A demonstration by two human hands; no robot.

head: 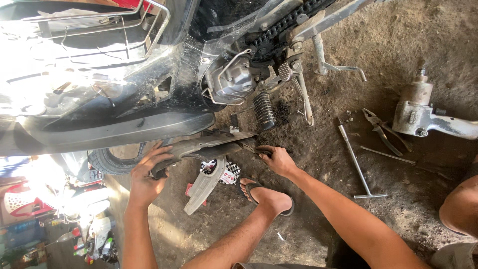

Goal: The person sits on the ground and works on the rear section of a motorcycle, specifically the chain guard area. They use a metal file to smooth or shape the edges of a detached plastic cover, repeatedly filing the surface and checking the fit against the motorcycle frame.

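Under the motorcycle (124, 99), the left hand (147, 177) grips one end of a dark plastic panel (209, 145), fingers curled around its edge. The right hand (279, 160) closes its fingers on the other end. On the dirt floor (318, 164) near the right hand lie a T-handle wrench (356, 164), pliers (383, 130) and an impact wrench (423, 114).

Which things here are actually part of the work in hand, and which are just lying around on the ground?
In hand:
- dark plastic panel under the motorbike, gripped by left hand and right hand

Lying about:
- impact wrench
- pliers
- T-handle wrench
- grey cover piece near the sandalled foot
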